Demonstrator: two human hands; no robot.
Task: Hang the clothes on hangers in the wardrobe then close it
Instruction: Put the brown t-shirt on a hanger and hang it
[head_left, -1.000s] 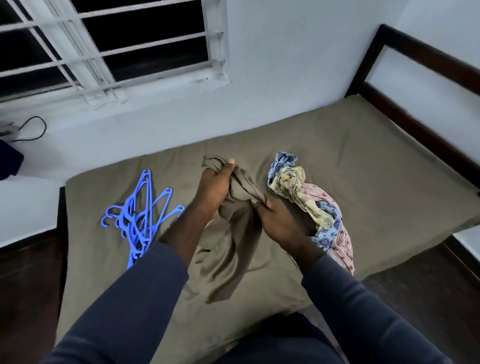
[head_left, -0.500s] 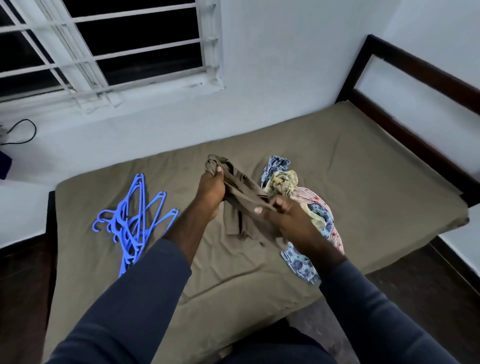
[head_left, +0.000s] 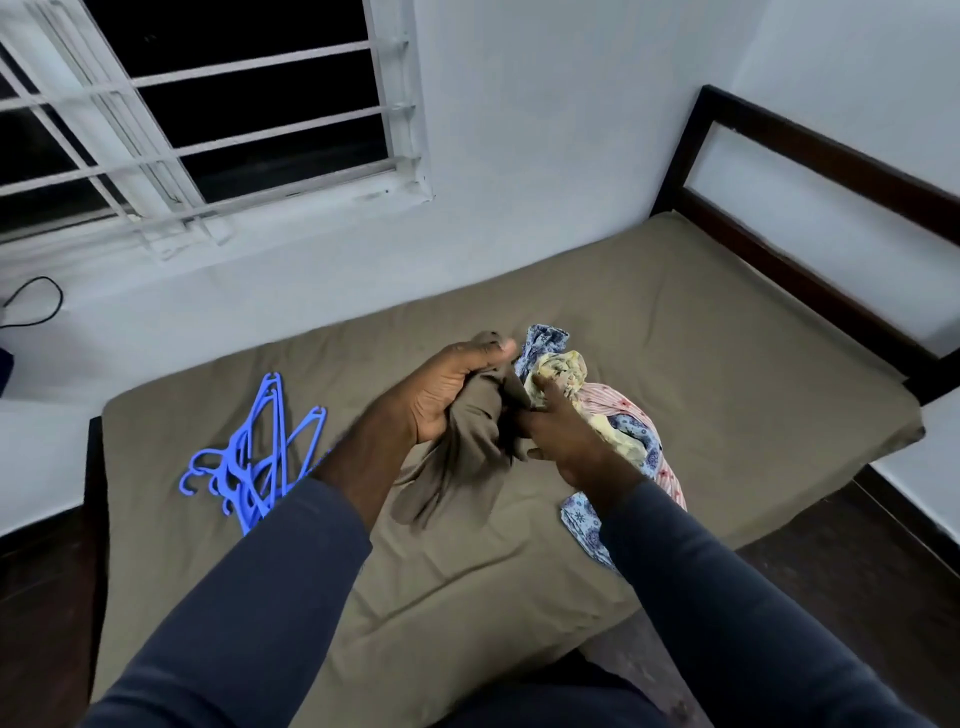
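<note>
Olive-brown garment (head_left: 467, 467): bunched, raised above the middle of the bed (head_left: 727, 338), loose end hanging toward the sheet. Gripped by left hand (head_left: 441, 395), fingers and thumb curled round the upper wad; pinched lower down by right hand (head_left: 563, 441). Soft, light, limp; likely to slump and tangle, no risk of breakage. Best taken at collar or shoulder seams, once found, then shaken open.

Blue hangers (head_left: 260, 457): loose heap near the bed's left edge; stiff, prone to interlocking; best lifted singly by the hook.

Patterned clothes (head_left: 623, 410): crumpled pile just right of the hands, toward the front edge.

Wardrobe: not in view.
</note>
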